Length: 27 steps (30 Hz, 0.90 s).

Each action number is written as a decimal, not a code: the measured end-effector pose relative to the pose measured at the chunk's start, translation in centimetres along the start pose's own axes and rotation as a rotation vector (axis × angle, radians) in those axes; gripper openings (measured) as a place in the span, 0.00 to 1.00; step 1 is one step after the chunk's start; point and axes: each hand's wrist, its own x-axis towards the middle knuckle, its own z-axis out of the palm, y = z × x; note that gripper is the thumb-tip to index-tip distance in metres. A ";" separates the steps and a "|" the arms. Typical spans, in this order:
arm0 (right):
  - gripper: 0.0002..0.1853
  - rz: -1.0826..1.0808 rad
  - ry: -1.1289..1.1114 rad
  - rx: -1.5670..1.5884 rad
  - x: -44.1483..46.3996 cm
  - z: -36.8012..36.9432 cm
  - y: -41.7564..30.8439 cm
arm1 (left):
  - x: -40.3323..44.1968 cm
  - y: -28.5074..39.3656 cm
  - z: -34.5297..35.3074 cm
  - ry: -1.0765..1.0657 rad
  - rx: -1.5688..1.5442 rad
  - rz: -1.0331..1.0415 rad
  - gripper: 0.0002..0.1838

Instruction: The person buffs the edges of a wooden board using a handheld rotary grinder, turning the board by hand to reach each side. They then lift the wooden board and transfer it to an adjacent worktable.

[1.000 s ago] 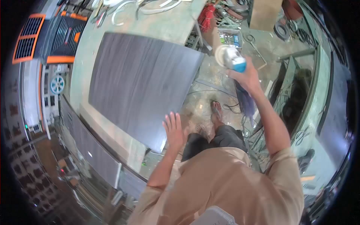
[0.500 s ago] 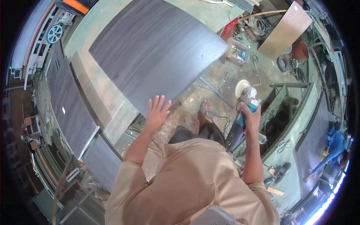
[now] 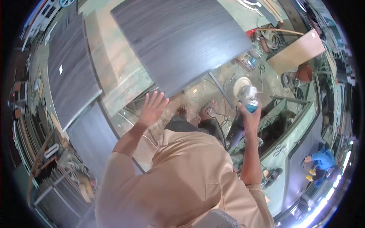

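Observation:
My right hand (image 3: 251,117) is wrapped round the body of an angle grinder (image 3: 248,99) with a teal and silver head. A pale round disc (image 3: 242,84) sits on its far end, held up off the panel. My left hand (image 3: 153,110) is open, its fingers spread beside the near corner of a large dark wood-grain panel (image 3: 182,41). Whether the fingertips touch that edge I cannot tell. The panel lies flat on a pale work table (image 3: 129,91).
More dark panels (image 3: 74,70) lie at the left. A cord (image 3: 222,127) hangs near my feet. At the right are a small box (image 3: 245,62), a light wooden board (image 3: 296,53), a black ring (image 3: 286,80) and a metal frame (image 3: 291,131). Another person in blue (image 3: 323,159) bends over a panel at far right.
The view has shifted, so the large panel sits further up and right. My left hand has come back from the panel's surface to its edge. The grinder stays in my right hand.

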 end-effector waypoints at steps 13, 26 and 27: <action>0.46 -0.287 -0.881 -0.574 -6.6 18.1 0.1 | -13.2 5.4 4.7 -0.113 -0.280 -0.500 0.39; 0.36 -0.204 -0.408 -0.444 3.0 11.8 1.4 | -8.3 5.8 1.5 -0.006 -0.375 -0.487 0.34; 0.33 -0.210 -0.314 -0.399 4.7 10.4 3.0 | -6.8 6.2 0.8 -0.009 -0.425 -0.439 0.33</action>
